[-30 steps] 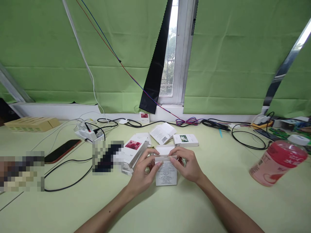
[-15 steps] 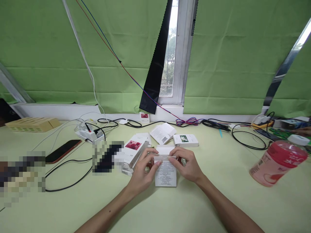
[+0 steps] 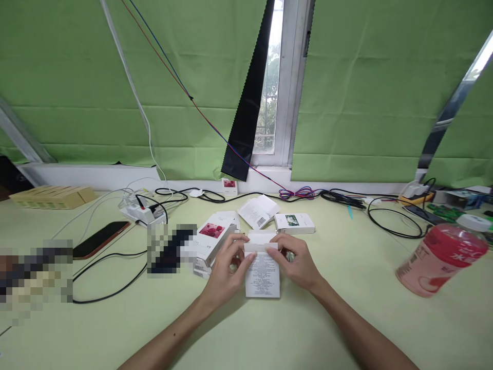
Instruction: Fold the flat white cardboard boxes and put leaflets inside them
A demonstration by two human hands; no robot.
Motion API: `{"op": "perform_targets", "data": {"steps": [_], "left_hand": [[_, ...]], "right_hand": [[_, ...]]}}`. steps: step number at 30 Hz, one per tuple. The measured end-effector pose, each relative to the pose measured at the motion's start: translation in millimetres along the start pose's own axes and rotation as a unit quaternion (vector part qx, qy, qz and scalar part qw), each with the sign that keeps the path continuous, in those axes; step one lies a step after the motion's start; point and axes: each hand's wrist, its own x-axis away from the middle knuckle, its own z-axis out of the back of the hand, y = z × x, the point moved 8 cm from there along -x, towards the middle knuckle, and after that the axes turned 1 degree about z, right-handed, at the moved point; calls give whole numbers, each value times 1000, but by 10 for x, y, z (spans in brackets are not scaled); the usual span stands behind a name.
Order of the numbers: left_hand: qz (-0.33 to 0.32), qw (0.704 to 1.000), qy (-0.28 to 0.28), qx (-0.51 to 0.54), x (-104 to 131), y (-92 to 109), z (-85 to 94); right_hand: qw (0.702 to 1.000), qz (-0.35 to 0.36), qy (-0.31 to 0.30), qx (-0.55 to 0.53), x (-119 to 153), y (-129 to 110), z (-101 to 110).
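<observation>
Between my hands is a small white carton (image 3: 263, 277), its printed text side facing up and a flap at its far end. My left hand (image 3: 231, 264) grips the far left corner, thumb on the printed face and fingers behind. On the far right corner, my right hand (image 3: 295, 259) pinches in the same way. To the left lies a white box with a red flower picture (image 3: 212, 231), stacked on other boxes. Just beyond are a white box with text and a barcode (image 3: 257, 211) and a white box with a white flower picture (image 3: 296, 223).
A pink drink bottle (image 3: 442, 257) stands at the right. At the left are a phone (image 3: 102, 239), a power strip (image 3: 140, 210) and a yellowish block-shaped package (image 3: 52, 197). Black cables (image 3: 342, 198) run along the back edge, below green blinds (image 3: 385, 92).
The flap at the carton's far end now lies flatter and more closed, with the gap seen under it earlier gone. Both hands stay almost in place.
</observation>
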Motion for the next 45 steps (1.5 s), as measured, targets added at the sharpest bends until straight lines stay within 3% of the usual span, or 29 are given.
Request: {"op": "perform_targets", "data": {"steps": [19,38,42,45], "left_hand": [[14,998,34,49,14,-10,32],[-121,990,69,-2,80,214,73],[-185,982,13,-45,141,327,-1],[-254,956,-55,-133,220,447,-131]], "right_hand": [[998,-32,62,-5,8,145,96],[990,-59,119,-41,22,202,192],[985,-79,146,-46,35,241,228],[977,-96,178,-69,47,277,264]]}}
